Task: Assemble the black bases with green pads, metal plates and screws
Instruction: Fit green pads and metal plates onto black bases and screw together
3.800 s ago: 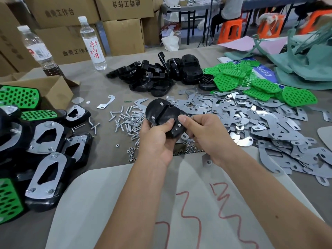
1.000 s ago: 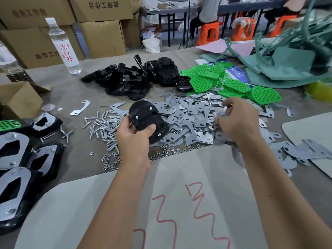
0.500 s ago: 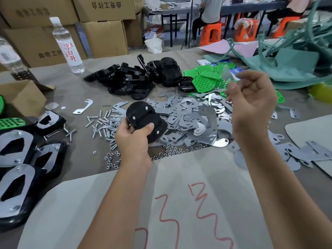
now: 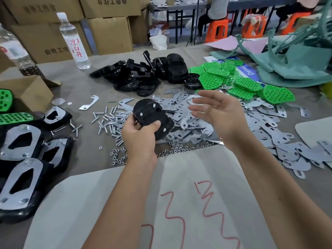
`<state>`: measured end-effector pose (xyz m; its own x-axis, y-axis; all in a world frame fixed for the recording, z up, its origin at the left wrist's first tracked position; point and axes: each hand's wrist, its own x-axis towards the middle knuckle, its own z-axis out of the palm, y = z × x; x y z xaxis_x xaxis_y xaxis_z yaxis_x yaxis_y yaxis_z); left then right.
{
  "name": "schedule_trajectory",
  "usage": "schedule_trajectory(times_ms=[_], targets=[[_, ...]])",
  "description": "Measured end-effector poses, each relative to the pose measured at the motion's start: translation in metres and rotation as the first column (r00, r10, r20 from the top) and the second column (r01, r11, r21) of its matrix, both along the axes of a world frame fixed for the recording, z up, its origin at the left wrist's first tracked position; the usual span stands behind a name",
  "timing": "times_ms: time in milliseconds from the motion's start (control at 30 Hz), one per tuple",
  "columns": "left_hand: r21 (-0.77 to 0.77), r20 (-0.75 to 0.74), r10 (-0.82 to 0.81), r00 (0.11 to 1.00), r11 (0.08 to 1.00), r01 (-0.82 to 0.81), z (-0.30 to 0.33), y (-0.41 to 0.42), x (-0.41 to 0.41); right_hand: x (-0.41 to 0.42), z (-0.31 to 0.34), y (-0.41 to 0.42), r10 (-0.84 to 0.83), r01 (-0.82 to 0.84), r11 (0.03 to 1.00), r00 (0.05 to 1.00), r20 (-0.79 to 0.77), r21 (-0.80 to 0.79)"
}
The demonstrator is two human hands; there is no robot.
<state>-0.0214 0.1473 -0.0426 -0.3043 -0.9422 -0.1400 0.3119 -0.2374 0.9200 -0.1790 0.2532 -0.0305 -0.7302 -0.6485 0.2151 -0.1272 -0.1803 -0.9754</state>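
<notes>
A single wide-angle view comes from the person's head, looking forward and down along both forearms onto the counter point(image 4: 75, 83). It sits close above the work, so the left hand point(image 4: 139, 137) and right hand point(image 4: 219, 114) fill the middle. The far edge takes in stacked cardboard boxes point(image 4: 107, 31) and orange stools point(image 4: 217, 33) beyond the counter, bowed by the lens.

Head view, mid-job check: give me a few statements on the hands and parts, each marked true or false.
1. The left hand grips a black base. True.
2. A metal plate already covers that base. False: only screw ends show in its bare holes.
3. The right hand grips a green pad. False: its fingers are spread over the metal plates.
4. Loose screws lie left of the held base. True.
</notes>
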Motion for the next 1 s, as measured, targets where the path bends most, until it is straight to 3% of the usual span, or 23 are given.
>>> schedule_trajectory(times_ms=[100, 200, 267, 367, 467, 600, 700, 767, 867, 900, 933, 1000], targets=[[-0.037, -0.013, 0.006, 1.000, 0.999, -0.006, 0.001, 0.002, -0.001, -0.020, 0.001, 0.014, -0.317, 0.365, 0.926, 0.891, -0.325, 0.098], [-0.107, 0.003, -0.016, 1.000, 0.994, 0.016, 0.002, 0.008, -0.004, -0.046, 0.010, 0.038, -0.589, 0.629, 0.771, 0.764, -0.265, 0.098], [-0.143, 0.009, -0.045, 0.999, 0.989, 0.046, 0.003, 0.014, -0.009, -0.061, 0.011, 0.059, -0.637, 0.684, 0.700, 0.728, -0.254, 0.204], [-0.167, 0.030, -0.114, 0.993, 0.979, 0.117, 0.006, 0.029, -0.025, -0.070, 0.011, 0.101, -0.462, 0.681, 0.584, 0.727, -0.508, 0.442], [-0.160, 0.060, -0.183, 0.981, 0.969, 0.190, 0.007, 0.046, -0.046, -0.075, 0.021, 0.141, -0.293, 0.641, 0.457, 0.763, -0.576, 0.617], [-0.138, 0.071, -0.238, 0.969, 0.959, 0.246, 0.005, 0.070, -0.071, -0.073, 0.037, 0.176, 0.006, 0.451, 0.285, 0.882, -0.472, 0.846], [-0.150, 0.085, -0.263, 0.961, 0.950, 0.273, 0.005, 0.086, -0.084, -0.064, 0.040, 0.187, 0.253, 0.306, 0.198, 0.902, -0.350, 0.931], [-0.154, 0.090, -0.258, 0.962, 0.951, 0.269, 0.005, 0.091, -0.088, -0.062, 0.036, 0.185, 0.238, 0.286, 0.266, 0.906, -0.350, 0.921], [-0.157, 0.090, -0.227, 0.970, 0.958, 0.239, 0.005, 0.091, -0.090, -0.060, 0.026, 0.168, -0.060, 0.438, 0.558, 0.869, -0.492, 0.705], [-0.158, 0.088, -0.204, 0.975, 0.964, 0.215, 0.005, 0.089, -0.090, -0.056, 0.023, 0.157, -0.138, 0.505, 0.606, 0.827, -0.544, 0.614], [-0.157, 0.088, -0.177, 0.980, 0.969, 0.189, 0.004, 0.087, -0.089, -0.052, 0.020, 0.144, -0.152, 0.529, 0.634, 0.800, -0.580, 0.564], [-0.146, 0.095, -0.136, 0.986, 0.978, 0.149, 0.002, 0.082, -0.086, -0.042, 0.017, 0.116, -0.017, 0.454, 0.645, 0.813, -0.582, 0.615]])
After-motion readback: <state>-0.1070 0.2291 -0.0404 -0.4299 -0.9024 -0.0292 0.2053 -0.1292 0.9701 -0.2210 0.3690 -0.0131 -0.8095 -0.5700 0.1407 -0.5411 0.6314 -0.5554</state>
